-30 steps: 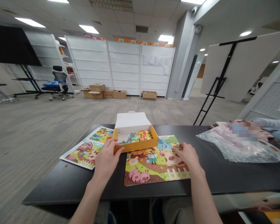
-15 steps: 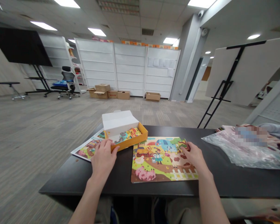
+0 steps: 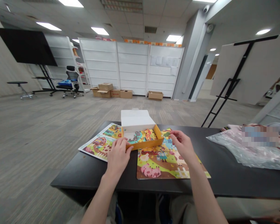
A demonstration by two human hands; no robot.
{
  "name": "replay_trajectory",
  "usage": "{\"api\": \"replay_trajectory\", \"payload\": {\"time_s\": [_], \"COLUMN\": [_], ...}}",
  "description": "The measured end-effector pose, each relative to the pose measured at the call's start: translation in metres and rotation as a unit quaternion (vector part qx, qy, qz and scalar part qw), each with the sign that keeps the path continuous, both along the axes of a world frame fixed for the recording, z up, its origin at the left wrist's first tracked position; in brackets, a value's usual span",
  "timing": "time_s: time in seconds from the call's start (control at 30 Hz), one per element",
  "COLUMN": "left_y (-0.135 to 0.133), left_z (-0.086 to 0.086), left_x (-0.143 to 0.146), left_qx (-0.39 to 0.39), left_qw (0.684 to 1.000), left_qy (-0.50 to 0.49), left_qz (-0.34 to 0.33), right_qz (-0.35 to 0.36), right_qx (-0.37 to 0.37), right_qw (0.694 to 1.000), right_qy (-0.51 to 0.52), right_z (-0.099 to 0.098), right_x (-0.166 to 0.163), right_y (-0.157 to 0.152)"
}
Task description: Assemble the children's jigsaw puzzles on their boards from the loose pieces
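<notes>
An open orange box [image 3: 144, 144] with a white raised lid holds several colourful puzzle pieces and sits on a black table [image 3: 224, 174]. My left hand [image 3: 118, 154] grips its near left corner. A farm-scene puzzle board [image 3: 165, 165] lies flat beside and partly under the box. My right hand [image 3: 183, 144] hovers over the board's upper part, next to the box's right end, with fingers curled; I cannot tell whether it holds a piece.
A printed farm picture sheet [image 3: 99, 144] lies left of the box. Crumpled clear plastic [image 3: 252, 149] and cloth lie at the table's right. Beyond are an easel [image 3: 226, 90], cardboard boxes [image 3: 112, 91] on the floor, white shelving and an office chair [image 3: 70, 82].
My left hand has slid the box rightward, back onto the top edge of the board. My right hand has moved from the board's right side toward the box's right end.
</notes>
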State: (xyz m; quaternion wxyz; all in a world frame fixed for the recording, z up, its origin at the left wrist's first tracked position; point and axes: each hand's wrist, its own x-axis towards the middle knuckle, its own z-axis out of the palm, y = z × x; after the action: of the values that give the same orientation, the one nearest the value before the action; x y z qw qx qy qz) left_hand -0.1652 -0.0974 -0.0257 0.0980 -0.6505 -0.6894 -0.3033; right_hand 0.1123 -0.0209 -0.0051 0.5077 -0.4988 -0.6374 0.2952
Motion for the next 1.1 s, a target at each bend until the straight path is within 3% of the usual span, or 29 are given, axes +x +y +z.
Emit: {"api": "replay_trajectory", "payload": {"time_s": [0.17, 0.3, 0.37, 0.43, 0.53, 0.67, 0.97, 1.1], "left_y": [0.002, 0.004, 0.007, 0.009, 0.012, 0.012, 0.005, 0.005], "left_z": [0.001, 0.001, 0.001, 0.001, 0.001, 0.001, -0.001, 0.000], "left_x": [0.013, 0.015, 0.013, 0.009, 0.001, -0.008, -0.019, -0.018], "left_qx": [0.007, -0.004, -0.011, -0.017, -0.026, -0.031, -0.037, 0.026], "left_qw": [1.000, 1.000, 0.999, 0.997, 0.994, 0.990, 0.987, 0.988], "left_qy": [-0.012, -0.026, -0.034, -0.034, -0.022, -0.003, 0.031, 0.035], "left_qz": [-0.018, 0.010, 0.035, 0.064, 0.101, 0.137, 0.156, 0.149], "right_qz": [0.062, -0.075, -0.155, -0.186, -0.162, -0.127, -0.121, -0.125], "right_qx": [-0.010, -0.005, -0.030, -0.052, -0.102, -0.135, -0.147, -0.155], "right_qw": [0.996, 0.989, 0.966, 0.934, 0.911, 0.916, 0.911, 0.906], "right_qy": [-0.064, -0.127, -0.204, -0.300, -0.366, -0.355, -0.367, -0.374], "right_z": [-0.003, -0.006, -0.012, -0.020, -0.030, -0.031, -0.028, -0.025], "right_x": [-0.029, 0.000, 0.023, 0.043, 0.055, 0.047, 0.040, 0.037], "right_y": [0.002, 0.005, 0.007, 0.007, 0.005, 0.001, 0.001, 0.000]}}
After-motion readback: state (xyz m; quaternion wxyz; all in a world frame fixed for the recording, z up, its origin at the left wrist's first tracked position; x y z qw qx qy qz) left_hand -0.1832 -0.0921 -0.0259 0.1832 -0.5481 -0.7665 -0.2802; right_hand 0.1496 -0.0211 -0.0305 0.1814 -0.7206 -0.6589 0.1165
